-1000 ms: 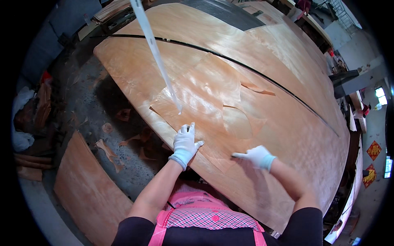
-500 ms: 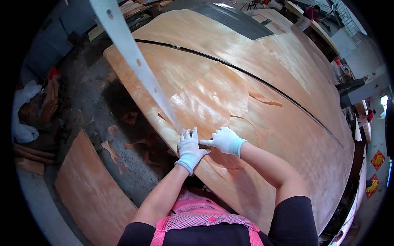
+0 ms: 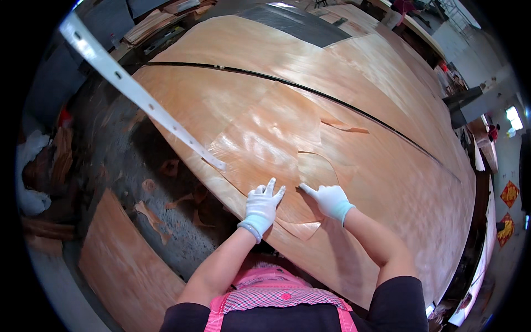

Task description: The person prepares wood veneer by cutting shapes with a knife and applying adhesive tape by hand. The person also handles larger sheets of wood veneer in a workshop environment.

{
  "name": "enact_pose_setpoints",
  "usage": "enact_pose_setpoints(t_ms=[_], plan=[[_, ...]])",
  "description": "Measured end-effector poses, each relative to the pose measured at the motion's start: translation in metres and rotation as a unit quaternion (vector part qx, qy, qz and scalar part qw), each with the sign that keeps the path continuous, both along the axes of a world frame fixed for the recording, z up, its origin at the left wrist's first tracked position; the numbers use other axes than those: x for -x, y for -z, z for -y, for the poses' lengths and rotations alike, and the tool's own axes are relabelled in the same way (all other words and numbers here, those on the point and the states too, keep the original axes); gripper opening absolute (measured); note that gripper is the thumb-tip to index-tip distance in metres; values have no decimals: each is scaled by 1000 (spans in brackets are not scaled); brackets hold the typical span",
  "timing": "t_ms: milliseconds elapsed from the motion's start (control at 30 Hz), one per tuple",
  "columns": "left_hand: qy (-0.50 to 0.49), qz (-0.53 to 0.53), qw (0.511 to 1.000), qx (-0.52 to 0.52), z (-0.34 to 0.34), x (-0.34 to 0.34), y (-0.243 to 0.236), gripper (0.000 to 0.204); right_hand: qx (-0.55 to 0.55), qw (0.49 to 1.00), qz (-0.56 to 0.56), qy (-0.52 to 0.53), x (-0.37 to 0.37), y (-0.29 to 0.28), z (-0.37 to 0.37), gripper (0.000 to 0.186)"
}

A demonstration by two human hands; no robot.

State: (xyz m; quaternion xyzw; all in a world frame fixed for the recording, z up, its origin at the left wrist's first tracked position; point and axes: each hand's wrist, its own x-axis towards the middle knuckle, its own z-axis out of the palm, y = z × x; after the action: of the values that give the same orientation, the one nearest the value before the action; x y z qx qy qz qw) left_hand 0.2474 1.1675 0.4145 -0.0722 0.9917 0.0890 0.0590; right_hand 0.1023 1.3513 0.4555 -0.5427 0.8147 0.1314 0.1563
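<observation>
My left hand (image 3: 262, 208), in a white glove with a pale blue cuff, rests on thin wood veneer (image 3: 251, 135) with its fingers apart. To its right is my gloved right hand (image 3: 329, 200), its index finger stretched forward and the other fingers curled. A small dark thing (image 3: 299, 189) shows at that fingertip; its kind is too small to tell. Between and around my hands lie cut veneer pieces with curved edges, one loose piece (image 3: 306, 229) nearest me. A long white strip with holes (image 3: 146, 102) slants in from the upper left, its end beyond my left hand.
A dark narrow seam (image 3: 310, 88) crosses the big wood surface, with a dark panel (image 3: 301, 25) at its far side. Veneer scraps (image 3: 149, 216) litter the floor at left, near a leaning wood sheet (image 3: 124, 249). Another person (image 3: 401, 11) stands at the far right.
My right hand has moved away from my left, to the right. My left hand's fingers have spread wider. The view has shifted, and the white strip now appears farther left, apart from my left hand.
</observation>
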Motion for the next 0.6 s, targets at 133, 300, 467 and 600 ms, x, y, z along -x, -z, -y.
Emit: enact_pose_setpoints(t_ms=[133, 300, 467, 600], plan=[[-4, 16, 1000, 6, -3, -3, 5, 60, -42, 976, 84, 196, -49, -13, -26, 77], [0, 27, 999, 24, -4, 0, 4, 62, -29, 918, 175, 354, -130, -3, -54, 92], [7, 39, 999, 27, -4, 1, 2, 68, 18, 903, 171, 393, -150, 7, -82, 79], [12, 38, 999, 17, -4, 0, 2, 69, 307, 839, 138, 428, -126, -3, -82, 67]])
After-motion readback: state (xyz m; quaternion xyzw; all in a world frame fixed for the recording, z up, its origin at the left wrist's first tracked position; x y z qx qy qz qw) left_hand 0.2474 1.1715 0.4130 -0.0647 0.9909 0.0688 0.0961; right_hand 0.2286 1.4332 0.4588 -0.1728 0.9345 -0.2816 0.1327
